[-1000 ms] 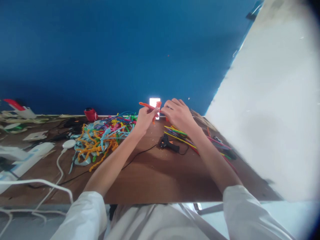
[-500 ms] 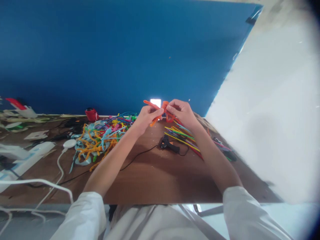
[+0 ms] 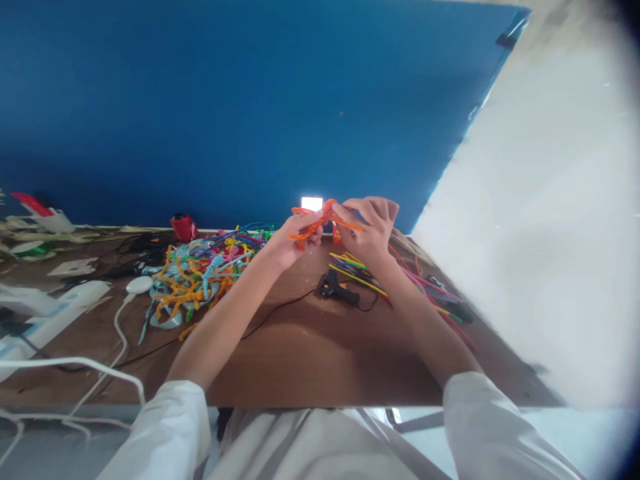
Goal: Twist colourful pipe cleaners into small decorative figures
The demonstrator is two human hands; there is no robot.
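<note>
An orange pipe-cleaner figure [image 3: 315, 230] with several thin limbs is held up above the far part of the table. My left hand [image 3: 286, 245] is closed around its body from the left, thumb on top. My right hand [image 3: 374, 235] pinches at its upper end with thumb and forefinger, the other fingers raised and bent. One orange limb crosses in front of the right hand's fingers. Below the hands, a black glue gun [image 3: 340, 291] lies on the table. Straight pipe cleaners [image 3: 364, 275] in yellow, green and other colours lie partly under my right forearm.
To the left is a tangled pile of coloured pipe-cleaner pieces [image 3: 190, 293]. A red container [image 3: 184, 228] stands by the blue wall. A white power strip [image 3: 55, 320] and white cables [image 3: 123, 333] fill the left side. A bright white rectangle [image 3: 312, 204] shows behind the hands.
The orange figure has been turned, and its limbs now spread sideways. My right hand has rotated, its outer fingers lifting. My left hand keeps its hold.
</note>
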